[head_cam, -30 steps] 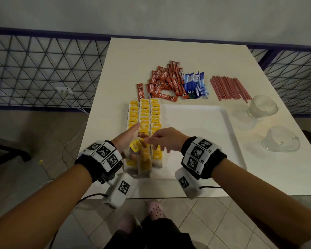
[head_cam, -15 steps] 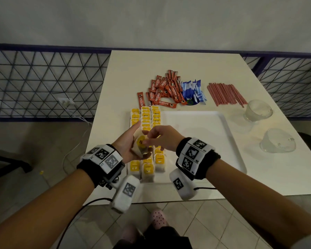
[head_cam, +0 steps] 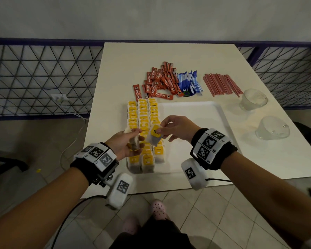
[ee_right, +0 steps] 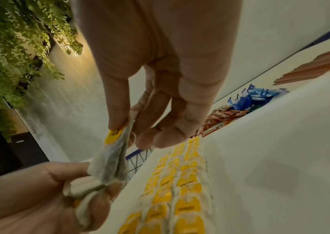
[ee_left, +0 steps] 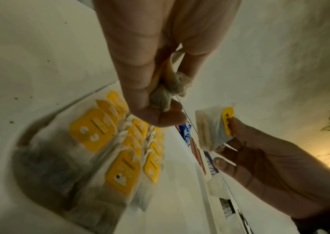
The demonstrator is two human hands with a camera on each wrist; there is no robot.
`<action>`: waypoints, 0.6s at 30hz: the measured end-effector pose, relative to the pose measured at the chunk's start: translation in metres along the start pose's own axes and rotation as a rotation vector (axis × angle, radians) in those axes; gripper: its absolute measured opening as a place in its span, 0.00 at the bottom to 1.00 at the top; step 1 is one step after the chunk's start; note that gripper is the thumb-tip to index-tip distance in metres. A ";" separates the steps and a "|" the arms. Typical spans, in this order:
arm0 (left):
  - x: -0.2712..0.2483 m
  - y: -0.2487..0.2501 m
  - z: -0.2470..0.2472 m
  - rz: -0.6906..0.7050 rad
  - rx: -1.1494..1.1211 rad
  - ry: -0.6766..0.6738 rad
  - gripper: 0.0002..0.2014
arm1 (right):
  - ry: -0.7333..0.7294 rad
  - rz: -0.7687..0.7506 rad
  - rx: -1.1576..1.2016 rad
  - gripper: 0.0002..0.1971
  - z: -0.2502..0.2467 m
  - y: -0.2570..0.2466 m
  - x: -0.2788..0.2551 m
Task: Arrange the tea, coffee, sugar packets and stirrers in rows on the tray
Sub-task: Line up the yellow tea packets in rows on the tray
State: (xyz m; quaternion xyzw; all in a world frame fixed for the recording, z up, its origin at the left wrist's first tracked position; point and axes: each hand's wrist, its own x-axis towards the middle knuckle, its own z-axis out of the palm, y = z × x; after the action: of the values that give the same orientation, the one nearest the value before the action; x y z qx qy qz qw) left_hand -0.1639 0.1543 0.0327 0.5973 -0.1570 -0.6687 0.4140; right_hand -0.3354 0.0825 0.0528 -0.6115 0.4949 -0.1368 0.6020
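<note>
Above the tray's (head_cam: pixel 196 112) left edge, we see our right hand (head_cam: pixel 176 128) pinching one tea bag (head_cam: pixel 154 136) by its yellow tag, while our left hand (head_cam: pixel 126 143) grips a few more. Three rows of tea bags (head_cam: pixel 144 123) fill the left strip; the smooth white tray right of them lies bare. Coffee sticks (head_cam: pixel 158 83), blue sugar packets (head_cam: pixel 188 82) and thin red stirrers (head_cam: pixel 221 85) lie on the table (head_cam: pixel 126 56) beyond the far rim.

At our left wrist, papery bags bunch between curled fingers (ee_left: pixel 138 88).

At our right wrist, thumb and fingertips (ee_right: pixel 117 114) nip the glossy tag.
</note>
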 end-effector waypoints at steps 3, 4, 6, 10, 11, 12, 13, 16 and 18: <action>0.000 -0.003 -0.004 0.020 0.093 0.002 0.05 | 0.039 0.006 -0.149 0.12 -0.002 0.008 -0.002; 0.001 -0.004 -0.005 0.031 0.138 0.006 0.07 | 0.048 0.016 -0.206 0.12 -0.002 0.011 -0.002; 0.001 -0.006 -0.006 0.046 0.241 0.014 0.08 | 0.050 0.048 -0.306 0.12 0.000 0.020 -0.003; 0.000 -0.009 -0.005 0.070 0.445 -0.007 0.06 | -0.009 0.134 -0.423 0.12 0.008 0.037 -0.007; 0.000 -0.010 -0.004 0.077 0.500 -0.010 0.06 | -0.029 0.147 -0.428 0.11 0.010 0.039 -0.007; 0.000 -0.011 -0.003 0.090 0.557 -0.012 0.06 | -0.044 0.152 -0.441 0.09 0.013 0.041 -0.007; 0.000 -0.012 -0.003 0.108 0.622 -0.015 0.06 | -0.058 0.152 -0.485 0.06 0.014 0.042 -0.008; 0.002 -0.016 -0.001 0.168 0.807 -0.023 0.06 | -0.092 0.088 -0.624 0.12 0.015 0.041 -0.011; 0.002 -0.017 0.000 0.187 0.861 -0.034 0.06 | -0.104 0.041 -0.606 0.12 0.013 0.039 -0.013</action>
State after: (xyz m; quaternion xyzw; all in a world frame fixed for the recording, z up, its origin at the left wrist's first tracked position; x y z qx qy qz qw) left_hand -0.1702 0.1629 0.0197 0.6876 -0.4813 -0.5117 0.1834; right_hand -0.3488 0.1083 0.0217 -0.7591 0.4941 0.0607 0.4195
